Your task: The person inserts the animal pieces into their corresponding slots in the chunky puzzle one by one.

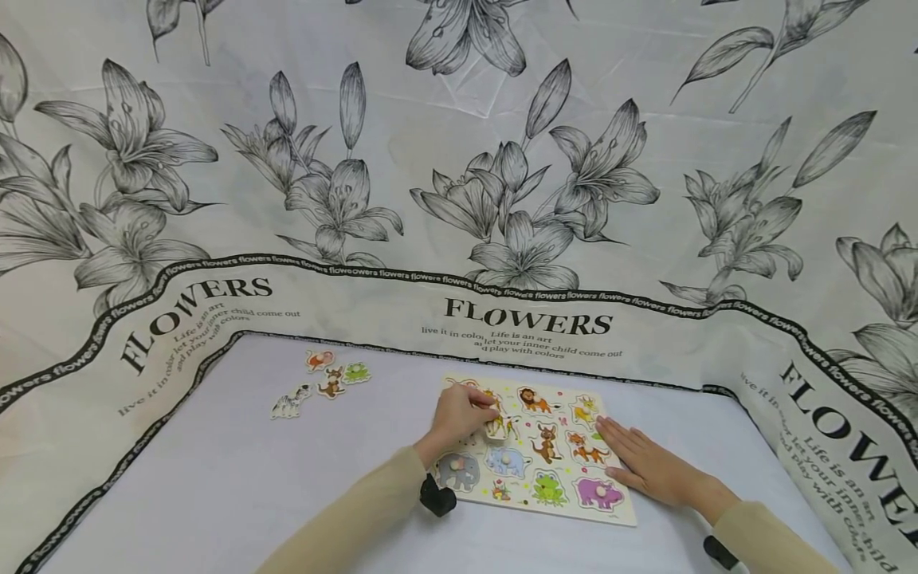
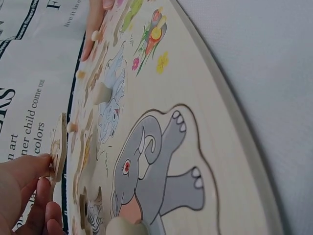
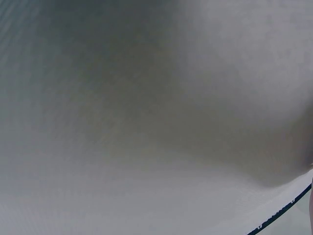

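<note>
Beige sleeves (image 1: 351, 514) extend toward the puzzle board (image 1: 625, 514). Above its left half, our left hand (image 1: 461, 418) pinches a wooden animal piece (image 2: 60, 144); along its right edge, we rest our right hand (image 1: 656, 466), released, with fingers extended.

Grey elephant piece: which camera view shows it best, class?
Left wrist: the grey elephant piece appears large, eye and toenails clear, though cropped at the bottom edge. The head view shows it small; the right wrist view lacks it.

The left hand (image 1: 459, 418) pinches; the right hand (image 1: 654, 464) lies outstretched.
</note>
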Demonstrator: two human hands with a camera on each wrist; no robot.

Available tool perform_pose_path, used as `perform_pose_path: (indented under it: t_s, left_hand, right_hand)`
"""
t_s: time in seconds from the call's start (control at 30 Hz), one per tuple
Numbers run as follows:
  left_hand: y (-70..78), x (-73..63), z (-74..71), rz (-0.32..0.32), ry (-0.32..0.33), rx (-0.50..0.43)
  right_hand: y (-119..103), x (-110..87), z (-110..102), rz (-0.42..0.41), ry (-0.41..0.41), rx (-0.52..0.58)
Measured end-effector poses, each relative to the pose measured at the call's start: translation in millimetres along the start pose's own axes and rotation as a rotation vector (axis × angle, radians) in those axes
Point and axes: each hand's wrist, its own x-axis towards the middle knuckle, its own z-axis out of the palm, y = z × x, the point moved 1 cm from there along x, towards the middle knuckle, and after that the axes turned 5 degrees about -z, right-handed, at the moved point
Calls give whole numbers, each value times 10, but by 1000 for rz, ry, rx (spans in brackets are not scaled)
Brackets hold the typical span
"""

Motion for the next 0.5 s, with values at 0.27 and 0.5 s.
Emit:
perform_pose_path:
  t_s: [0.27,0.5]
  left_hand:
    - [-35,63,114,-37,36,38]
    - [-50,78,170,-42,67,96]
  right_hand:
    - [-3,-5,-1,11,-9,16]
    - [-11,5,-11,14,-17,28]
